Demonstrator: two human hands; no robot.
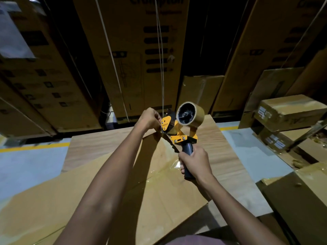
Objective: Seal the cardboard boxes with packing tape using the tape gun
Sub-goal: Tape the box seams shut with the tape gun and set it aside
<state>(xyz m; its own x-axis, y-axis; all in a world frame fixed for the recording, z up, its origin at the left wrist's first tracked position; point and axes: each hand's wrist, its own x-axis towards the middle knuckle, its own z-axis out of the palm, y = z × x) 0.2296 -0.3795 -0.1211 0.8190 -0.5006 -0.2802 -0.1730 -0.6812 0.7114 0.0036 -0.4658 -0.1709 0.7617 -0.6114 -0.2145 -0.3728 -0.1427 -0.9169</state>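
Our right hand (pixel 193 160) grips the tape gun (pixel 178 131) handle; left hand (pixel 150 119) fingers pinch at its nose. The cardboard box (pixel 159 174) already shows tape; more sealing likely remains.

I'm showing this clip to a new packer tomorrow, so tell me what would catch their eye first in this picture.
First, the yellow tape gun held up at centre over a flat cardboard box, its brown tape roll on top. The right hand holds its dark handle, while the left hand pinches at the gun's front end. Behind rise tall printed cartons, with a smaller taped box at right.
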